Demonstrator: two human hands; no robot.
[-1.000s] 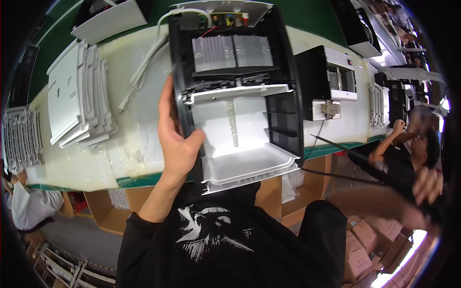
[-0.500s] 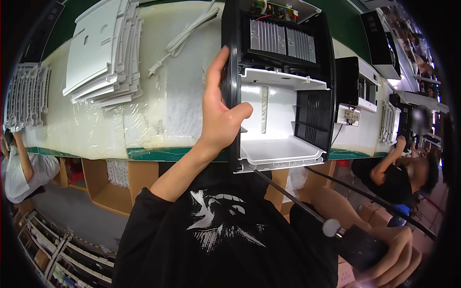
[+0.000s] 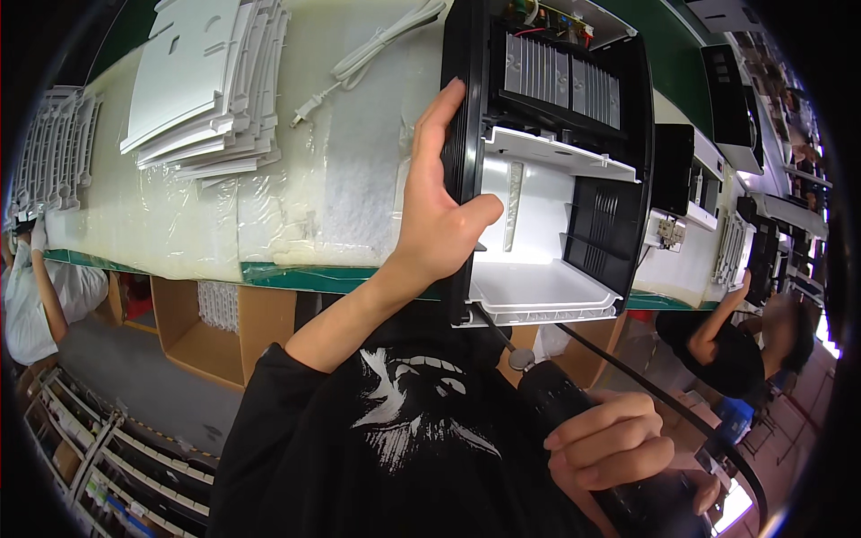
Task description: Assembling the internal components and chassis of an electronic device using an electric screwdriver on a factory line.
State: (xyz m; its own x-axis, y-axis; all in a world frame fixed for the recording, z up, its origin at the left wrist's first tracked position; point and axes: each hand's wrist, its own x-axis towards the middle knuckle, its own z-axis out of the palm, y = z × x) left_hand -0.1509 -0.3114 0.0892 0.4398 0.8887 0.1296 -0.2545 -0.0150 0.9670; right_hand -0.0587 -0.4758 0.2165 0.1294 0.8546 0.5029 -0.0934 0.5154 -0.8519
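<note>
A black appliance housing (image 3: 459,161) with a white inner compartment (image 3: 538,211) stands at the table's near edge. My left hand (image 3: 439,215) grips its left wall, fingers stretched along the outside and thumb at the front edge. Silvery finned metal blocks (image 3: 560,81) sit in the upper part. My right hand (image 3: 619,439) is wrapped round a black power screwdriver (image 3: 560,394) below the housing. Its shaft, with a grey round knob (image 3: 521,360) by the body, points up at the lower left front corner. Whether the tip touches a screw there is hidden.
A stack of white plastic panels (image 3: 193,85), a bundled white power cord (image 3: 368,58) and white slatted parts (image 3: 56,148) lie leftward. Another black unit (image 3: 673,170) is at right. Below the table edge stands a cardboard box (image 3: 202,332). People work at both sides.
My right hand has brought the screwdriver leftward and inward, with its body closer to the housing's lower front. My left hand keeps its hold. The whole view has shifted slightly.
</note>
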